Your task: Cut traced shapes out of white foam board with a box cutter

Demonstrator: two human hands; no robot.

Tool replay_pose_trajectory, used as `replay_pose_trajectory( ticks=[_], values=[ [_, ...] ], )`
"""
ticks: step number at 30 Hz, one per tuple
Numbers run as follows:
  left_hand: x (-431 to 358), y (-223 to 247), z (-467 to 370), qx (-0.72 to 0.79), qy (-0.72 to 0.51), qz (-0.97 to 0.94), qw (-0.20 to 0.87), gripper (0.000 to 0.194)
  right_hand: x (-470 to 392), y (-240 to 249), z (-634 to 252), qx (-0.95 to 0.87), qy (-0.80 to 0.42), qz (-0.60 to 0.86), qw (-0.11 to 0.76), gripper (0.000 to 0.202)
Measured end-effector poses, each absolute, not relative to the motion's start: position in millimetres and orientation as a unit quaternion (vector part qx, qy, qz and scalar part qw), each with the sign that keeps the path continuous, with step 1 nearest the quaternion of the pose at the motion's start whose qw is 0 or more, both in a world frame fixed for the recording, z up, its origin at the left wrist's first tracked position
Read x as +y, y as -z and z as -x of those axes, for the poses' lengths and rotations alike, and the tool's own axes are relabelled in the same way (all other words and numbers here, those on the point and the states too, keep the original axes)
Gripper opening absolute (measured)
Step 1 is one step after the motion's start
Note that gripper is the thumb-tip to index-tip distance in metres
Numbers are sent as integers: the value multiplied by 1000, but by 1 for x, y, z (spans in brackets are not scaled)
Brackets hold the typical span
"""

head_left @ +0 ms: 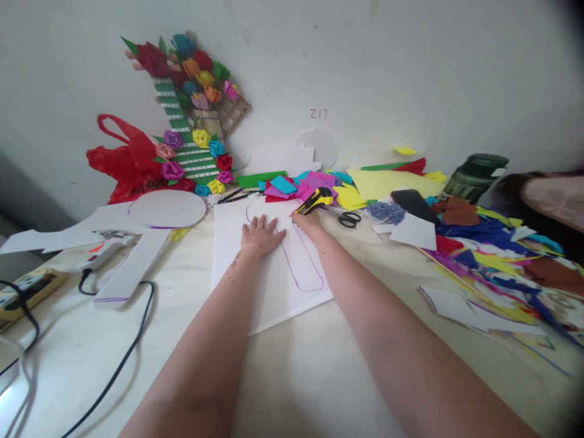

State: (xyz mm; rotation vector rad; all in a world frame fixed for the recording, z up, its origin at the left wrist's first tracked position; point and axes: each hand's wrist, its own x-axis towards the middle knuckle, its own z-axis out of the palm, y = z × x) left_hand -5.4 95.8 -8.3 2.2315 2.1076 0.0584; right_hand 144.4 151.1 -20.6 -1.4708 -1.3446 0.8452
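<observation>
A white board [269,286] lies on the table, marked with a purple outline of a round top and a long handle shape. My left hand [262,236] rests flat on it, fingers spread, over the upper part of the outline. In my right hand [309,222] is a yellow and black utility knife [314,201], its tip end low against the board near the outline's upper right edge. The blade itself is too small to make out. A white cutout [168,210] with an oval head and a straight handle lies left of the board.
Black scissors [349,219] lie right of the board. Coloured paper scraps [502,261] pile up at the right, beside a dark green jar [477,176]. A glue gun [107,250], its cable and a power strip [31,295] occupy the left. Paper-flower decorations [191,140] lean on the wall.
</observation>
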Motion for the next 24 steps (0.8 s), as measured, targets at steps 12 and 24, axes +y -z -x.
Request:
replay_pose_trajectory(
  ticks=[12, 24],
  values=[
    [96, 8, 4, 689, -20, -724, 37, 70, 141, 12, -143, -540, -344, 613, 462, 13],
    [94, 5, 3, 690, -17, -723, 38, 71, 141, 12, -141, -533, -335, 619, 470, 9]
  ],
)
